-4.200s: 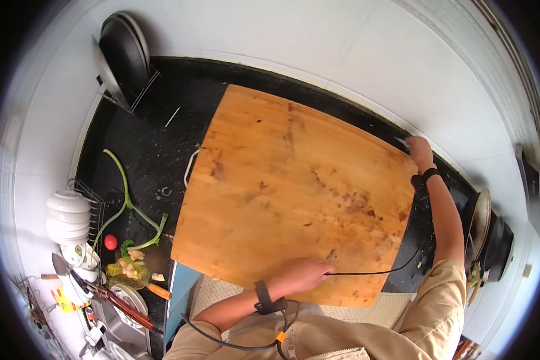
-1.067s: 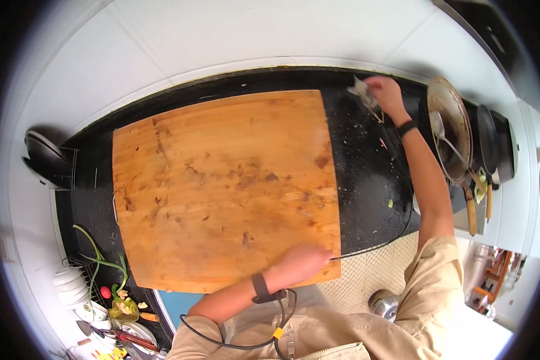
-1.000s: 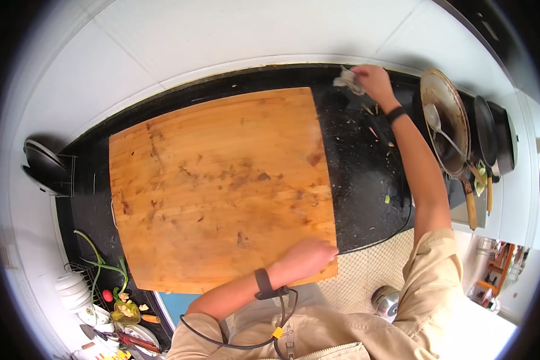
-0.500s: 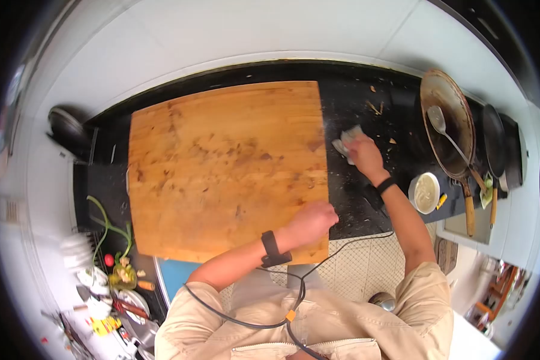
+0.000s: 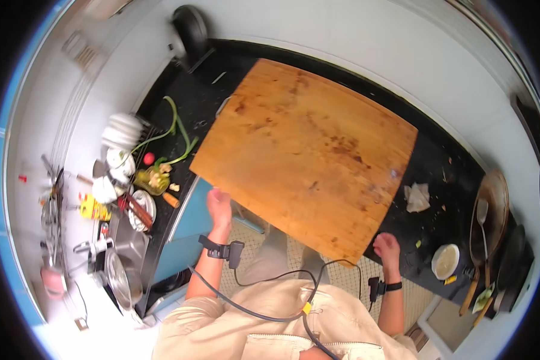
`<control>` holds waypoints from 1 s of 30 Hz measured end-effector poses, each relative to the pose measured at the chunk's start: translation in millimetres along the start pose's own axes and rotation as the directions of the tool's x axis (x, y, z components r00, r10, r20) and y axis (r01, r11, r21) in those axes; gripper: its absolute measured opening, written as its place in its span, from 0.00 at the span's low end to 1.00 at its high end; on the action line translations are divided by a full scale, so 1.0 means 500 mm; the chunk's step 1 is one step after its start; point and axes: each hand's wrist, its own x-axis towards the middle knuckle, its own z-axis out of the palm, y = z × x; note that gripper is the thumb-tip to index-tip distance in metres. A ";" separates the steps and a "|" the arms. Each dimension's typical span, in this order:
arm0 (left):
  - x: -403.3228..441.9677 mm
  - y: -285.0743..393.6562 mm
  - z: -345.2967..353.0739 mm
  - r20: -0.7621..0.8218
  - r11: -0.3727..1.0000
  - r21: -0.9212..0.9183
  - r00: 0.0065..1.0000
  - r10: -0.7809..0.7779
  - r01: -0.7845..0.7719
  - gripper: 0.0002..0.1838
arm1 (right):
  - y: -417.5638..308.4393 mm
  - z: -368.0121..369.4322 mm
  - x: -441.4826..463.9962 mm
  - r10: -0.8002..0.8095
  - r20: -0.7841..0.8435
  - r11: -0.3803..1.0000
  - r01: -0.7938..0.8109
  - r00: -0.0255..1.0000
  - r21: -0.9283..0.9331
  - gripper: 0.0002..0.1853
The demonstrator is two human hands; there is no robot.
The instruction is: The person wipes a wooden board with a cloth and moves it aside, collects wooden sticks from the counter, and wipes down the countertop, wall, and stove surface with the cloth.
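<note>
A large wooden cutting board [image 5: 306,150], stained with dark marks, lies on the black counter, its front edge jutting out past it. At the board's front left edge is my left hand [image 5: 219,207]; its fingers are blurred, and I cannot tell whether they touch the wood. My right hand [image 5: 387,247] hovers just off the front right corner of the board, fingers curled in, with nothing visible in them. A crumpled pale cloth [image 5: 417,197] rests on the counter to the right of the board, apart from both hands.
On the right stand a white bowl [image 5: 446,262] and a wok [image 5: 491,210] with a metal spatula [image 5: 482,216] in it. Left are green stalks [image 5: 177,129], a red radish [image 5: 149,158], stacked white dishes [image 5: 122,132] and a sink [image 5: 132,243]. Crumbs dot the counter.
My right hand has let go of the cloth and come back towards the board's front right corner. My left hand has moved left along the front edge. The view has turned left.
</note>
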 end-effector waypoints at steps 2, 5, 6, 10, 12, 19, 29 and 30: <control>0.008 -0.028 -0.019 0.106 0.966 -0.191 0.982 -0.155 0.173 0.17 | -0.006 0.036 -0.021 0.104 0.048 0.993 -0.106 0.993 0.042 0.15; 0.025 -0.050 -0.031 0.439 0.728 -0.456 0.841 -0.315 0.511 0.19 | -0.011 0.067 -0.012 0.102 0.077 0.989 -0.109 0.992 0.097 0.15; 0.034 -0.041 -0.035 0.473 0.686 -0.461 0.810 -0.346 0.562 0.20 | -0.017 0.068 -0.008 0.126 0.049 0.984 -0.131 0.991 0.116 0.14; 0.098 -0.083 -0.044 0.627 0.458 -0.555 0.711 -0.317 0.694 0.20 | -0.033 0.073 -0.003 0.163 0.068 0.983 -0.168 0.984 0.080 0.14; 0.115 -0.104 -0.039 0.650 0.427 -0.537 0.680 -0.339 0.727 0.22 | -0.042 0.076 0.001 0.167 0.075 0.985 -0.170 0.983 0.034 0.13; 0.105 0.071 -0.106 0.674 0.535 -0.567 0.726 -0.135 0.626 0.22 | -0.207 0.065 -0.084 0.031 0.197 0.987 -0.061 0.980 0.151 0.15; 0.195 0.651 -0.093 0.475 0.714 -0.687 0.826 0.303 0.134 0.16 | -0.622 -0.062 -0.077 -0.088 0.719 0.775 -0.406 0.689 0.484 0.17; 0.226 0.681 -0.070 0.472 0.711 -0.691 0.826 0.308 0.129 0.15 | -0.636 -0.055 -0.081 -0.121 0.617 0.766 -0.322 0.778 0.557 0.16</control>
